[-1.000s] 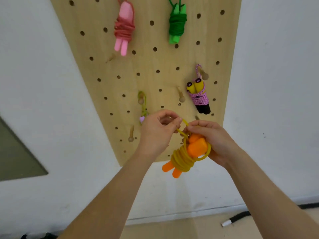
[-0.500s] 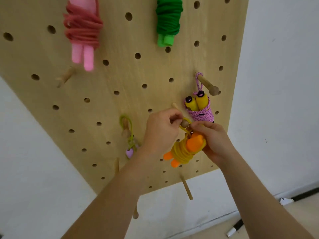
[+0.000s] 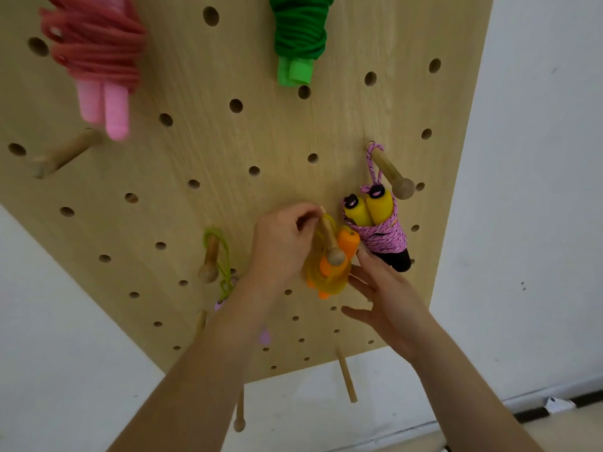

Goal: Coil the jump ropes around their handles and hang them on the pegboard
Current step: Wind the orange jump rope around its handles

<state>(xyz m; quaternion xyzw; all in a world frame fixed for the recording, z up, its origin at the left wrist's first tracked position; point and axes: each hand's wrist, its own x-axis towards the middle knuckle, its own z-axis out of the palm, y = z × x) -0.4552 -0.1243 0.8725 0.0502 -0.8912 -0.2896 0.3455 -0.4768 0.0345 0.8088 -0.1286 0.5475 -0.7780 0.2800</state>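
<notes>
- The orange-handled jump rope (image 3: pixel 326 280), its yellow cord wound round the paired handles, sits against the lower middle of the pegboard (image 3: pixel 261 135), directly below a wooden peg (image 3: pixel 329 234).
- Its free yellow loop (image 3: pixel 330 219) lies over the peg shaft behind the knob, so the knob should stop it sliding off.
- The left hand (image 3: pixel 280 246) has its fingers curled, pinching the loop near the peg's base, apparently to seat it close to the board.
- The right hand (image 3: pixel 388 298) is released, fingers spread beside and below the bundle. Whether the fingertips touch it cannot be told. The posture suggests steadying or readiness to catch.
- Judgement: hanging is nearly complete, with release of the loop outstanding.
- The neighbouring speckled purple rope (image 3: pixel 385 233) hangs from its own peg (image 3: pixel 390 172) just beside the orange bundle, leaving little clearance.
- The pink rope (image 3: pixel 94 60) and green rope (image 3: pixel 300 37) hang coiled higher up.
- A green cord (image 3: pixel 225 256) hangs on a peg left of the hands.
</notes>
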